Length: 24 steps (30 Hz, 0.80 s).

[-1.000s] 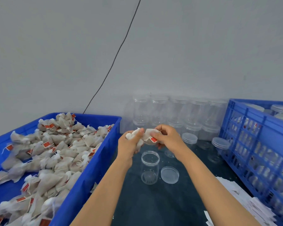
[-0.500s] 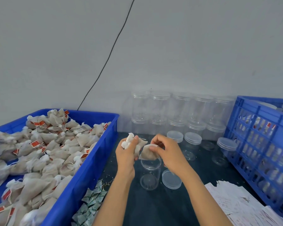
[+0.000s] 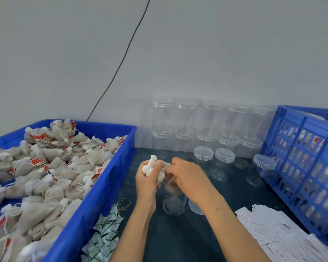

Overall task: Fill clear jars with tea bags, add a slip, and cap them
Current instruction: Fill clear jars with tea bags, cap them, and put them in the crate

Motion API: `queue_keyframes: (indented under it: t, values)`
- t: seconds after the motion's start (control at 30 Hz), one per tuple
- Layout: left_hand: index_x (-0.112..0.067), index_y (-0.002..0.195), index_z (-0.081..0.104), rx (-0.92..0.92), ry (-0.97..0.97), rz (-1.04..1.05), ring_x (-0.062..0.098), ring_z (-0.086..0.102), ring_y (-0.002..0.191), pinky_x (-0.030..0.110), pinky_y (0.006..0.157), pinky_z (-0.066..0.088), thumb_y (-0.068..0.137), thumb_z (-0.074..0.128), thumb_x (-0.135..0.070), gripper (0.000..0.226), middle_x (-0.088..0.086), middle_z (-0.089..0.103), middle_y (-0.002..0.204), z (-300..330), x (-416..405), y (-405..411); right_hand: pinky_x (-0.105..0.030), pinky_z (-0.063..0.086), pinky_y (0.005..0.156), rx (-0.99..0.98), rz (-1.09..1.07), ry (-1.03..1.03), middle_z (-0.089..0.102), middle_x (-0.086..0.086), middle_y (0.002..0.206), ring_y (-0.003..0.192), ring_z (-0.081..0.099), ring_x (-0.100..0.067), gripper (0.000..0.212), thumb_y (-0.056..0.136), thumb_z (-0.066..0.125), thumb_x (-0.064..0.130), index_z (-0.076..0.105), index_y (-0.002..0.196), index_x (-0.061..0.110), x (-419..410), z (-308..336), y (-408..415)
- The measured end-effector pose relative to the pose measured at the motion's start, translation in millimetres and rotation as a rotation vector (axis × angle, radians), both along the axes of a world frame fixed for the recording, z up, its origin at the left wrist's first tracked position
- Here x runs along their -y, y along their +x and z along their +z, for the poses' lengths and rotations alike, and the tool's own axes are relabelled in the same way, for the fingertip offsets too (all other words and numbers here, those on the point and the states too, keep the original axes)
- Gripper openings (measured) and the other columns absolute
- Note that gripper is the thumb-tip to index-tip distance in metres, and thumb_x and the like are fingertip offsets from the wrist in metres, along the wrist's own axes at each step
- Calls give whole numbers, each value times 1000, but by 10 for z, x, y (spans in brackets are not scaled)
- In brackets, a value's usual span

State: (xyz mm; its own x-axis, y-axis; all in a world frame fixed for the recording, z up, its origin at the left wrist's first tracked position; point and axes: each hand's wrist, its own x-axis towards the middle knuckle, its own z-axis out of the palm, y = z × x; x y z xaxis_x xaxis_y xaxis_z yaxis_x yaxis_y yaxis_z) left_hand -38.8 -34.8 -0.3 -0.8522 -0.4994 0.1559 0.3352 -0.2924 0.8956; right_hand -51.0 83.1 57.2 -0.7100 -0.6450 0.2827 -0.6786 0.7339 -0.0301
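Left hand (image 3: 147, 178) is clutching a bunch of tea bags (image 3: 152, 167) in curled fingers, held just above and to the left of the open jar (image 3: 173, 197). Right hand (image 3: 187, 176) is sitting right over the jar mouth, fingers curled and pinching one tea bag, pushing it down; that bag is mostly hidden by the fingers. The jar is standing upright on the dark worktop (image 3: 178, 239), its loose lid (image 3: 195, 208) lying just right of the jar base, partly under the right forearm.

Versus half a second ago: the right hand is lower, now at the jar mouth rather than above it, and the pinched bag is no longer showing in full. Left hand is holding about the same spot.

Blue bin (image 3: 102, 186) heaped with tea bags is standing left of the jar, its wall close to the left forearm. Small green-white packets (image 3: 104, 233) are lying against that wall, near-left of the jar. Paper slips (image 3: 273, 229) are piled near-right of the jar. Blue crate (image 3: 301, 167) is closing off the far right. Capped empty jars (image 3: 203, 129) are stacked behind the jar along the wall. Bare worktop is showing in front of the jar, between the forearms.
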Motion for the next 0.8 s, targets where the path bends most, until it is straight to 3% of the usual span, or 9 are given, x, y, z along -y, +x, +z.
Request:
queue_keyframes:
  t: [0.1, 0.2, 0.33, 0.47, 0.57, 0.63, 0.7, 0.77, 0.8]
  values:
    - [-11, 85, 57, -4, -3, -3, 4, 48, 47, 18, 40, 37, 89, 66, -15, 11, -4, 58, 60, 4, -1, 4, -29, 33, 60, 95, -2, 14, 57, 0, 89, 75, 53, -24, 15, 86, 50, 8, 55, 82, 21, 14, -1, 19]
    - [-9, 91, 58, 4, -14, -6, 5, 50, 52, 19, 43, 38, 89, 66, -15, 11, -1, 60, 66, 22, 3, 20, -31, 43, 67, 84, -11, -78, 64, 3, 91, 81, 58, -21, 19, 85, 51, 4, 59, 86, 20, -39, 51, 12]
    - [-8, 96, 59, 9, -70, -25, 1, 51, 51, 18, 43, 39, 89, 68, -17, 15, 0, 59, 70, 108, 25, 48, -26, 36, 69, -9, -77, -156, 62, 3, 96, 86, 54, -18, 24, 87, 52, 2, 63, 95, 23, -122, 120, -29]
    - [-9, 96, 58, 51, -178, -80, -1, 51, 50, 17, 43, 40, 91, 65, -19, 14, -3, 60, 70, 191, 56, 67, -40, 47, 82, 193, -102, -30, 63, -2, 103, 96, 55, -24, 25, 87, 41, 8, 56, 96, 24, -129, 81, -28]
    - [-6, 99, 58, 87, -265, -97, -2, 51, 48, 17, 42, 40, 93, 63, -19, 15, 0, 60, 74, 247, 88, 73, -42, 48, 85, 253, -85, 22, 66, 0, 102, 98, 55, -22, 28, 87, 38, 7, 57, 95, 26, -127, 23, -19]
    - [-7, 98, 58, 99, -298, -106, 0, 51, 46, 17, 40, 39, 92, 64, -19, 15, 2, 61, 74, 286, 114, 81, -38, 49, 82, 284, -90, -161, 70, 7, 93, 91, 59, -15, 30, 86, 37, 5, 57, 88, 27, -153, -10, -21]
    - [-8, 97, 59, 102, -330, -133, 2, 52, 47, 18, 41, 40, 88, 69, -21, 18, 2, 62, 73, 325, 150, 98, -33, 50, 77, 331, -126, -543, 69, 11, 86, 83, 61, -9, 28, 91, 40, 7, 55, 86, 30, -177, -15, -29]
    - [-9, 97, 61, 91, -369, -192, 3, 55, 51, 19, 42, 41, 84, 74, -19, 22, 1, 63, 73, 360, 188, 124, -20, 49, 76, 398, -107, -850, 64, 12, 91, 81, 59, -2, 14, 96, 52, 19, 53, 96, 33, -177, 9, -41]
    - [-8, 99, 61, 81, -388, -231, 4, 57, 53, 19, 42, 41, 82, 76, -16, 24, 0, 64, 74, 375, 199, 138, -12, 47, 73, 442, -74, -902, 62, 12, 93, 80, 57, 0, 11, 94, 58, 26, 53, 100, 34, -169, 32, -47]
